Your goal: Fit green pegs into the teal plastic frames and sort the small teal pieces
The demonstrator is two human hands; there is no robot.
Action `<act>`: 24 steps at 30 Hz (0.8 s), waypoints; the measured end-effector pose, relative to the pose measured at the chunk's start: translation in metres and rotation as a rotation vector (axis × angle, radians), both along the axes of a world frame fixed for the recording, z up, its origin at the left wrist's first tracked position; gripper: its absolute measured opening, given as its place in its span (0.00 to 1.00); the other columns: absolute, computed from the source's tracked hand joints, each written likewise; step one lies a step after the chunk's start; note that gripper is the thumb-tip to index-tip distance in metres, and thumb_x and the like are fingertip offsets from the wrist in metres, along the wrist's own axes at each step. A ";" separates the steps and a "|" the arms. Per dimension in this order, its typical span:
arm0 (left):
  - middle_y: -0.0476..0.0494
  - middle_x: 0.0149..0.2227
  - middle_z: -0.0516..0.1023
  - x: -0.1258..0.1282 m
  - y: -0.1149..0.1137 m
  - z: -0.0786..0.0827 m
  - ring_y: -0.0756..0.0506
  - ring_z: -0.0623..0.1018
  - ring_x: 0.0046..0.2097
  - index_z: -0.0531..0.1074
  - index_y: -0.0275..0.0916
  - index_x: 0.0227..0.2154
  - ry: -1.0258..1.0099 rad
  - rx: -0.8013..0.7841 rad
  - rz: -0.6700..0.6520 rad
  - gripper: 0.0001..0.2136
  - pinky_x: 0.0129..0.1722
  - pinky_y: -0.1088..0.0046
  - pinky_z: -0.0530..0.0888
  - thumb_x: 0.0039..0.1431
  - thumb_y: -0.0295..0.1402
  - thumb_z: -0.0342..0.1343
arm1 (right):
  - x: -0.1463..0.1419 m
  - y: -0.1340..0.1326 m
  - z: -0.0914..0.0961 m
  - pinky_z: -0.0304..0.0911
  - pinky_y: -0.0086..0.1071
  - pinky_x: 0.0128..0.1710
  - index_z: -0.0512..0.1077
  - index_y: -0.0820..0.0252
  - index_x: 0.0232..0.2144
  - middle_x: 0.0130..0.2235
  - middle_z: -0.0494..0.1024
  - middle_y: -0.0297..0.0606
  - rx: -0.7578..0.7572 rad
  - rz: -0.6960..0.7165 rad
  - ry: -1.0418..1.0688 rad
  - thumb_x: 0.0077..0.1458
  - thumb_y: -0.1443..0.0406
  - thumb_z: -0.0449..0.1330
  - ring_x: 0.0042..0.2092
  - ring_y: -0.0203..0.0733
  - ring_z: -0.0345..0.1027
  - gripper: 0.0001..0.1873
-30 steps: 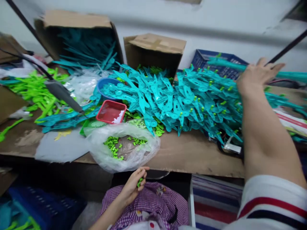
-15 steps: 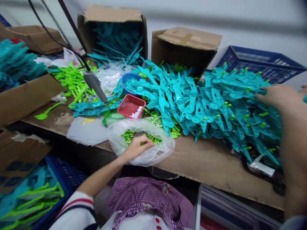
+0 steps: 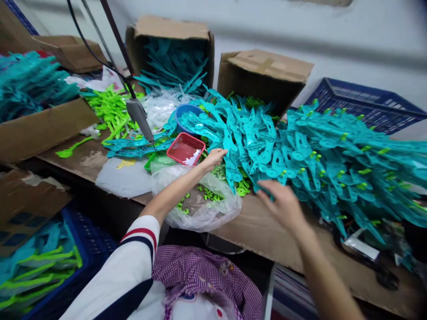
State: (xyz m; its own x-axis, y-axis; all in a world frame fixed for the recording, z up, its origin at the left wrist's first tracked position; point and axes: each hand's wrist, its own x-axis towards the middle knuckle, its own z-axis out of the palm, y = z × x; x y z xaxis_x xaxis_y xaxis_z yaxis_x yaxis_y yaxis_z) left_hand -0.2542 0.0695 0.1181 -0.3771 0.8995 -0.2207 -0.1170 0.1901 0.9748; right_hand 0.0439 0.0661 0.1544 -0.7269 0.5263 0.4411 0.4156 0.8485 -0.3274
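My left hand (image 3: pixel 215 159) reaches over the clear plastic bag (image 3: pixel 230 209), its fingers closed at the edge of a teal plastic piece (image 3: pixel 230 143) on the near side of the pile. Whether small green parts are also in those fingers is hidden. Short green parts (image 3: pixel 211 194) lie loose inside the bag. My right hand (image 3: pixel 282 204) hovers above the table's front, thumb and fingers apart, slightly blurred, with nothing visible in it. Just beyond it rises the large heap of teal pieces (image 3: pixel 310 155), several with green tips.
A red tray (image 3: pixel 170 153) with white bits, a green basket (image 3: pixel 150 166) and a blue bowl (image 3: pixel 179 116) stand behind the bag. A grey hanging tool (image 3: pixel 139 119) points down at left. Cardboard boxes (image 3: pixel 263 62) and a blue crate (image 3: pixel 367 95) line the wall.
My left hand has left the green parts in the bag and moved up and right to the teal pile. My right hand has come from the heap's far right toward the middle.
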 end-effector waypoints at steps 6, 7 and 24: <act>0.60 0.19 0.54 -0.023 -0.031 0.021 0.60 0.51 0.17 0.60 0.39 0.23 -0.149 0.242 -0.018 0.20 0.18 0.80 0.45 0.52 0.42 0.66 | -0.019 -0.109 -0.093 0.73 0.40 0.43 0.79 0.58 0.41 0.42 0.83 0.46 -0.829 -0.196 0.404 0.61 0.49 0.58 0.41 0.48 0.79 0.21; 0.60 0.19 0.54 -0.024 -0.037 0.023 0.59 0.51 0.17 0.60 0.39 0.24 -0.139 0.273 -0.031 0.20 0.18 0.80 0.46 0.50 0.44 0.66 | -0.024 -0.112 -0.095 0.73 0.41 0.43 0.79 0.59 0.41 0.42 0.83 0.46 -0.892 -0.232 0.454 0.59 0.48 0.59 0.40 0.48 0.79 0.22; 0.47 0.28 0.72 0.076 -0.242 -0.068 0.50 0.70 0.30 0.80 0.38 0.33 0.090 0.050 -0.346 0.17 0.30 0.76 0.67 0.58 0.49 0.60 | -0.022 -0.091 -0.059 0.74 0.39 0.44 0.71 0.52 0.46 0.45 0.81 0.39 -0.969 -0.142 0.755 0.50 0.57 0.70 0.45 0.45 0.77 0.22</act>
